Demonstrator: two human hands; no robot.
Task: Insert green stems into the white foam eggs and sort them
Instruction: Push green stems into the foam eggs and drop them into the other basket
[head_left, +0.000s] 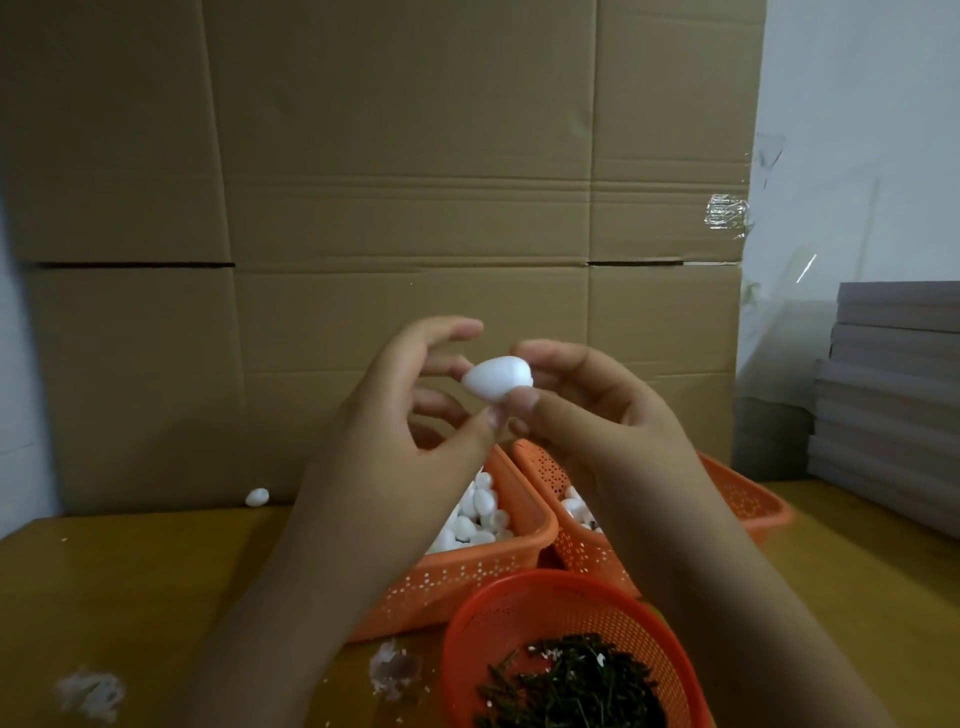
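A loose egg (257, 497) lay far left on the surface (130, 597). My left hand (410, 410) touched the raised foam egg (497, 380) with spread fingers; my right hand (587, 400) pinched it, above 2 orange baskets (467, 577) of eggs and the stems (571, 686).
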